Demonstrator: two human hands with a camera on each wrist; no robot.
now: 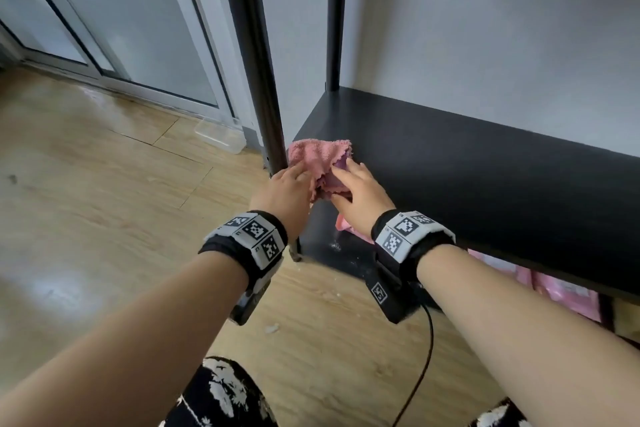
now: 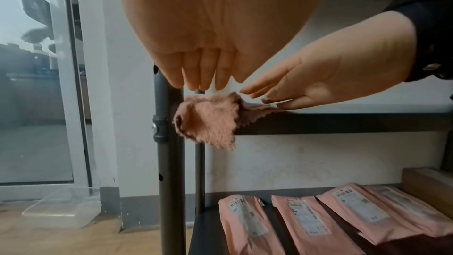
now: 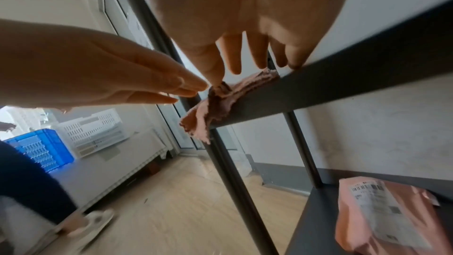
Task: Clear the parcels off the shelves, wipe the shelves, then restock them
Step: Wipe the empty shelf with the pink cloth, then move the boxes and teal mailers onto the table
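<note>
Wooden flooring [image 1: 104, 184] runs from a glass door [image 1: 114, 10] at the far left to a black rack against a pale wall. Near the door's foot lies a clear plastic tub [image 1: 220, 139]; just right of it stands the rack's front post [image 1: 258, 55].

Right of that post, a crumpled pink cloth [image 1: 320, 158] sits on the near left corner of the bare black shelf [image 1: 485, 166], one flap hanging over the front edge. The left hand [image 1: 284, 194] reaches it from the left, fingers straight and together, tips at the cloth's near-left edge. The right hand [image 1: 360, 198] lies on its right part, fingers straight and slightly spread, pressing it to the shelf; neither hand is curled round it.

Below and further right, pink parcels [image 2: 306, 218] rest on the lower shelf [image 2: 206, 226].

The cloth lies just ahead of both sets of fingertips, and the unwiped length of shelf stretches away to the right, so the right hand seems better placed to sweep it along.
</note>
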